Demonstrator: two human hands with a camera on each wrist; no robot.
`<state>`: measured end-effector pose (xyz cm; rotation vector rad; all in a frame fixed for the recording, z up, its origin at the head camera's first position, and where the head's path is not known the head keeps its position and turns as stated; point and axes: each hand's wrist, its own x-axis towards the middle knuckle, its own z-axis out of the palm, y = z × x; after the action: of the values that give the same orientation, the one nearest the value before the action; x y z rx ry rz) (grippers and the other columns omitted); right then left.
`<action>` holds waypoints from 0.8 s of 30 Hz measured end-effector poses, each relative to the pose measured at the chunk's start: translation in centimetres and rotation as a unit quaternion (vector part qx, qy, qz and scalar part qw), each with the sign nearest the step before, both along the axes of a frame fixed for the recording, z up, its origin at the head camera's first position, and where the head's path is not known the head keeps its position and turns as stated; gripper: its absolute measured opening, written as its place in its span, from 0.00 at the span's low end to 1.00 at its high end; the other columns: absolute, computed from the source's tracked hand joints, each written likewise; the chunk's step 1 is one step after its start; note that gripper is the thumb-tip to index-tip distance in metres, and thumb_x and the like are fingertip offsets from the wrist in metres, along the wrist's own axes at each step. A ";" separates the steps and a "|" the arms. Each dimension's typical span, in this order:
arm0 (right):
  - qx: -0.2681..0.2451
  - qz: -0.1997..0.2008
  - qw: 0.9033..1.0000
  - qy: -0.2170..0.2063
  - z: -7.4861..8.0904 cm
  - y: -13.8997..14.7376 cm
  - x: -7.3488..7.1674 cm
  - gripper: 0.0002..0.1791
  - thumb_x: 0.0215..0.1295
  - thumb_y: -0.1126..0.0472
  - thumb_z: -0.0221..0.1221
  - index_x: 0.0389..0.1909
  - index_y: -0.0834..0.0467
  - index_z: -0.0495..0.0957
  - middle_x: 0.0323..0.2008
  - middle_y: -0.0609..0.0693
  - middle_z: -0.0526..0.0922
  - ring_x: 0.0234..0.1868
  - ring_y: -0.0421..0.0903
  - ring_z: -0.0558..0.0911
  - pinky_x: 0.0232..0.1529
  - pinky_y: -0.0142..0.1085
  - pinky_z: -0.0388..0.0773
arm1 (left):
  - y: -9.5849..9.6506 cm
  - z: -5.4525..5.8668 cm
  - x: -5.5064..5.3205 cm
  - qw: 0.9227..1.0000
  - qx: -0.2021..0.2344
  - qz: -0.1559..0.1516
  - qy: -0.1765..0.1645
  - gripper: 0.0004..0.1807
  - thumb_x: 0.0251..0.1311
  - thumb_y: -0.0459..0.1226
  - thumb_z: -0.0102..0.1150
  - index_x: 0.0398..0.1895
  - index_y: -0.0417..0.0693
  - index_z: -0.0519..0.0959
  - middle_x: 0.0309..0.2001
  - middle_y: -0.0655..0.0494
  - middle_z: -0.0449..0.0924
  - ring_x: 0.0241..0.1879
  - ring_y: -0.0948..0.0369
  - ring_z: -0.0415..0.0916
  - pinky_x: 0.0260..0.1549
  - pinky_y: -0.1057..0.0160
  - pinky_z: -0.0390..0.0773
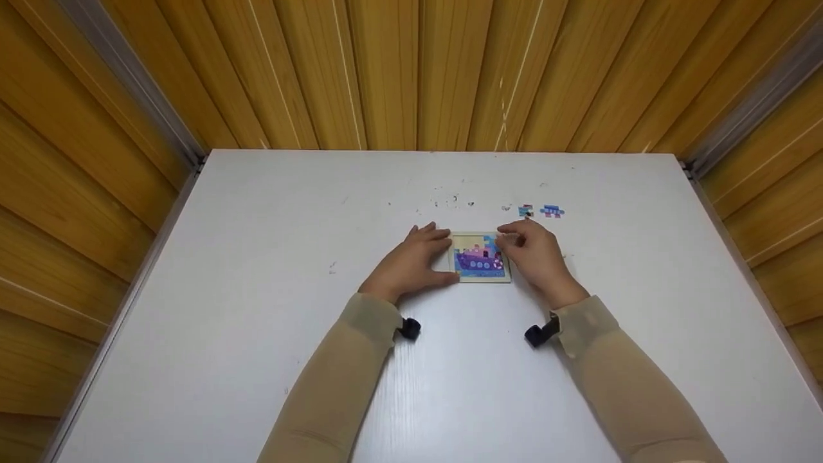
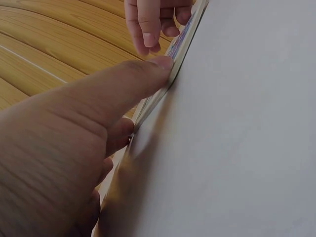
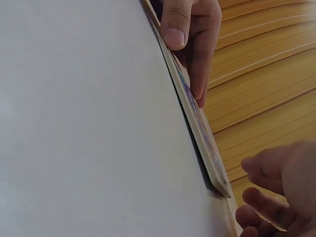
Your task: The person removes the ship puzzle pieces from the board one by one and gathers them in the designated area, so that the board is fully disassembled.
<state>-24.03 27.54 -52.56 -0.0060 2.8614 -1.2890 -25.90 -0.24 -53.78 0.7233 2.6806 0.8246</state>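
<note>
On the white table lies a small jigsaw puzzle (image 1: pixel 479 262) with a purple and pink ship on blue, set in a pale frame (image 1: pixel 482 280). Part of the tan backing shows at its upper left. My left hand (image 1: pixel 411 262) holds the frame's left side, thumb on the near corner (image 2: pixel 163 64) and fingers by the far corner. Over the puzzle's far right corner is my right hand (image 1: pixel 537 254), thumb and index finger bent and apart. No piece shows between them in the right wrist view, where that hand (image 3: pixel 281 192) sits beside the frame.
Two loose puzzle pieces lie beyond my right hand: a blue and red one (image 1: pixel 525 211) and a blue and pink one (image 1: pixel 552 211). Dark scuffs mark the tabletop (image 1: pixel 270 212). Wood-patterned walls (image 1: pixel 386 77) stand behind and at both sides.
</note>
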 end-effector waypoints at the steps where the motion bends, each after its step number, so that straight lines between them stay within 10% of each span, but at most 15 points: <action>1: 0.005 0.005 1.000 0.001 -0.1 0.0 0.0 0.19 0.82 0.59 0.66 0.67 0.61 0.87 0.67 0.63 0.85 0.58 0.57 0.82 0.60 0.46 0.84 | 0.0 0.0 0.0 1.000 0.000 -0.001 0.001 0.48 0.67 0.60 0.78 0.86 0.54 0.73 0.89 0.60 0.65 0.94 0.55 0.49 0.95 0.50 0.47; 7: 0.026 0.019 0.999 -0.004 -0.3 -0.6 0.1 0.20 0.82 0.55 0.66 0.65 0.63 0.88 0.72 0.63 0.82 0.79 0.65 0.78 0.86 0.62 0.71 | 0.0 0.1 0.1 1.000 0.003 -0.005 0.008 0.46 0.68 0.59 0.77 0.84 0.52 0.75 0.89 0.59 0.66 0.94 0.52 0.50 0.94 0.48 0.52; 24: 0.070 -0.041 0.997 0.014 -0.9 -1.9 -0.3 0.19 0.78 0.49 0.71 0.53 0.62 0.90 0.60 0.59 0.86 0.65 0.62 0.86 0.74 0.59 0.82 | 0.0 0.1 0.2 1.000 0.016 -0.013 0.005 0.50 0.61 0.59 0.83 0.83 0.50 0.76 0.89 0.59 0.67 0.94 0.51 0.49 0.94 0.49 0.53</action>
<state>-24.38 25.68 -53.42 0.0960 2.9983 -1.1043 -25.74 -0.27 -53.71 0.7697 2.6659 0.8629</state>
